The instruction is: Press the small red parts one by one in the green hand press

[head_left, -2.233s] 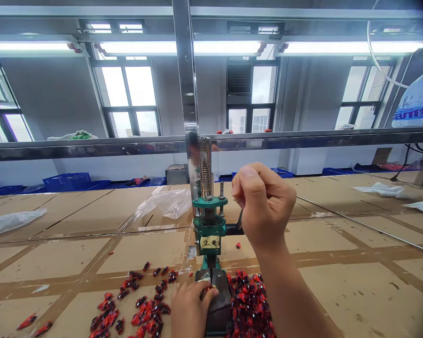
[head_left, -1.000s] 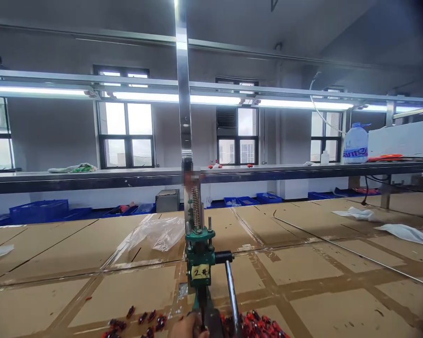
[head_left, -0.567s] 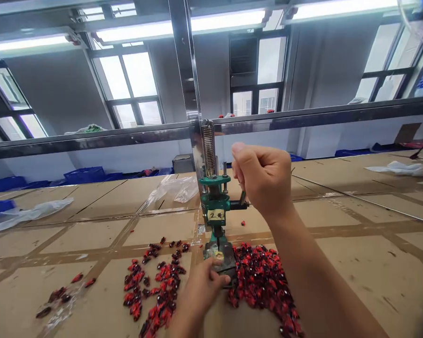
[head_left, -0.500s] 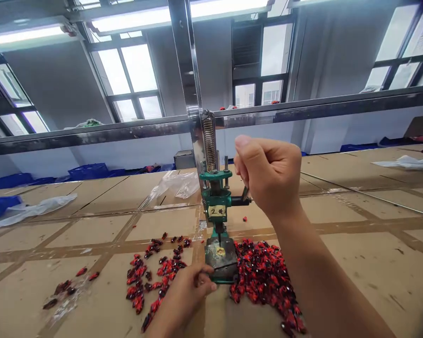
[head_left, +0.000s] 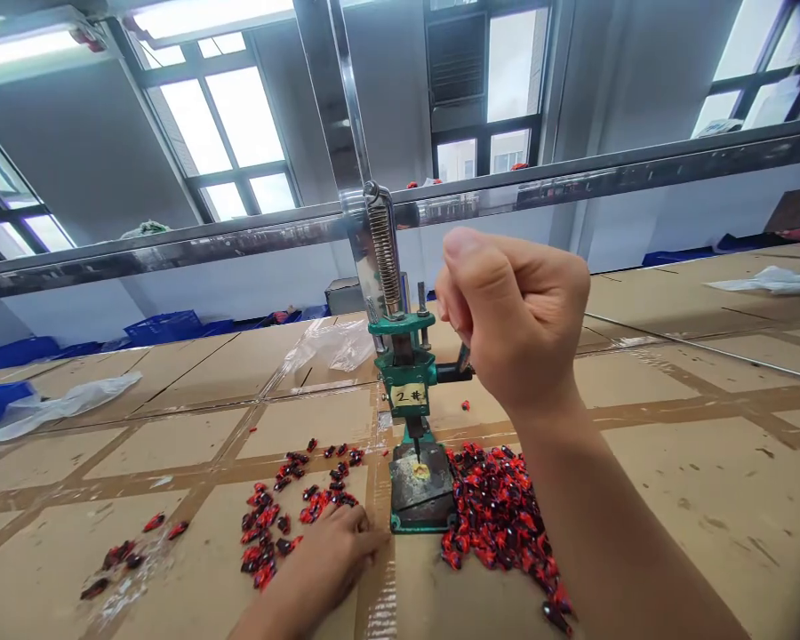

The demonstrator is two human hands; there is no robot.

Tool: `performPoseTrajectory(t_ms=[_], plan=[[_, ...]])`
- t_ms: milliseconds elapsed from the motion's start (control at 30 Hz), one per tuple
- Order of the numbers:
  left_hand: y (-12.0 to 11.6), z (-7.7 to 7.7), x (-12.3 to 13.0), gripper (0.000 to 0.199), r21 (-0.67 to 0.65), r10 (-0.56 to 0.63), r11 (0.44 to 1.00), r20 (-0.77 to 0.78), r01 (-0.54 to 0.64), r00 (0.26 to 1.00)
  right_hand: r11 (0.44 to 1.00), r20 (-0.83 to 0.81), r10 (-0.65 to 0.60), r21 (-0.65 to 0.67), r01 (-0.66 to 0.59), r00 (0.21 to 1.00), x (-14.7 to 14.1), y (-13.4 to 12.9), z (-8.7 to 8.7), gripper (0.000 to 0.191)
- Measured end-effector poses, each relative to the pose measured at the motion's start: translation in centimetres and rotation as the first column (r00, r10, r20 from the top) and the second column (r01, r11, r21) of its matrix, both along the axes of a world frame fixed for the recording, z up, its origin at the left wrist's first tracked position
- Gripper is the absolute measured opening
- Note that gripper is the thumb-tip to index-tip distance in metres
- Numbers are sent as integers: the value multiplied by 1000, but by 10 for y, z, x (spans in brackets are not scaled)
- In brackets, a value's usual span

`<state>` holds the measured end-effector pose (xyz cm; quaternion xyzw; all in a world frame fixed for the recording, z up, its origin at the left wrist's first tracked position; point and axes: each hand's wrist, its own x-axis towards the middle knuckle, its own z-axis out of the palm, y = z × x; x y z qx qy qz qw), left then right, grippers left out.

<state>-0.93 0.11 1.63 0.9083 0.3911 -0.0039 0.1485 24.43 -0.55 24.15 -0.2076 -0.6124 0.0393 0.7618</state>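
Note:
A green hand press [head_left: 410,373] marked "2 #" stands upright, with a coil spring above and a thin punch over its dark base plate [head_left: 410,493]. My right hand [head_left: 516,316] is closed in a raised fist around the end of the press lever [head_left: 463,360]; the grip itself is mostly hidden. Left of the base, my left hand [head_left: 333,547] is low over scattered small red-and-black pieces [head_left: 260,533]. Its thumb sticks out toward the base, apart from the bent fingers, whose tips are hidden; I see nothing held. A yellowish spot [head_left: 420,471] marks the plate beneath the punch.
A dense heap of red-and-black pieces [head_left: 497,511] lies right of the base. A few more pieces [head_left: 120,556] lie far left on the taped cardboard tabletop [head_left: 200,449]. Behind the press are clear plastic [head_left: 337,345] and a metal rail [head_left: 240,242]. A thin rod [head_left: 693,342] lies at right.
My left hand has moved left, from the press base's front edge to the scattered pieces. My right fist stays at the lever. The view has shifted slightly.

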Motion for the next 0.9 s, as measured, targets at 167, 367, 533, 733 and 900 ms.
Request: performPoseTrajectory(t_ms=[167,367,533,733,900], plan=[[14,-16,38,29,-334,487,871,488,-361,724,999,-14,50,11,-50,999,-1,3,-1,51],[43,-52,79,30,-293,537,839,579,-458,613,993,-12,119,3,-119,993,0,3,-2,51],[50,-50,84,22,-167,461,869,618,-466,637,994,-6,107,-6,-107,994,1,-1,-5,51],[51,-40,82,17,-148,459,872,578,-466,675,992,-3,125,-12,-125,992,1,-4,-8,51],[53,-39,83,18,-123,433,880,606,-459,668,994,-16,104,-25,-105,994,0,0,-7,51]])
